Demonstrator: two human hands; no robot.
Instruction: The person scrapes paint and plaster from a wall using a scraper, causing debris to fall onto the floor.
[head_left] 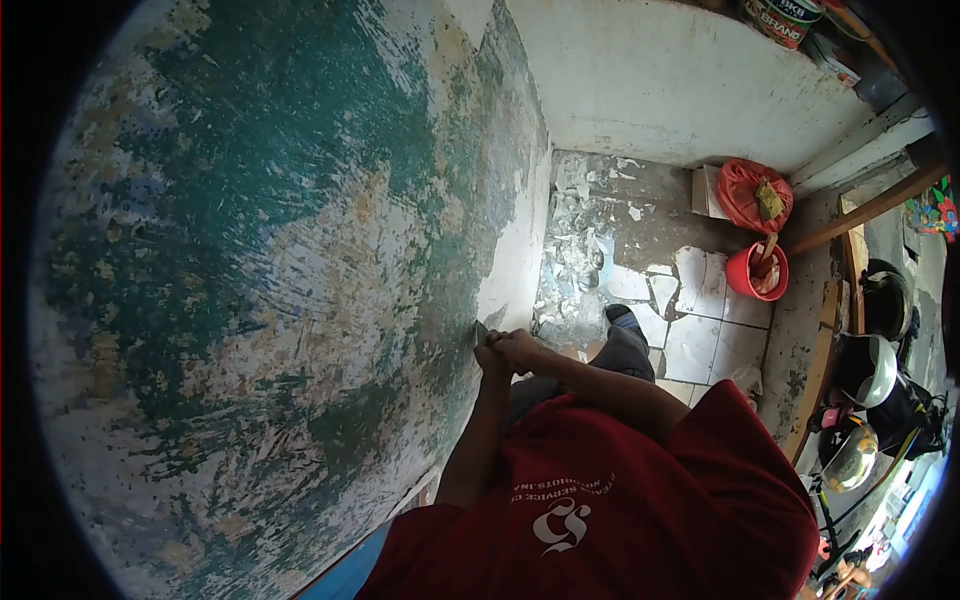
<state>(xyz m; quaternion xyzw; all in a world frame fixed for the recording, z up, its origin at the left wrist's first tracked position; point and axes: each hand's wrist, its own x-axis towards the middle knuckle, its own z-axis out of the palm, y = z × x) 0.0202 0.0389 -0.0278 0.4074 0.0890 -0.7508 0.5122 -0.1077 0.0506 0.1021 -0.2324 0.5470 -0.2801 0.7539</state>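
So, we've got both hands clenched together around what looks like a scraper; its grip is hidden by our fingers, so we can't tell exactly how each palm sits; the blade pokes out toward eleven o'clock, right up by the patchy green wall, though actual contact is too small to make out; our left hand is nearer that wall, with our right hand just beside it at three o'clock; loose flakes lie on the floor around one o'clock from our grip.
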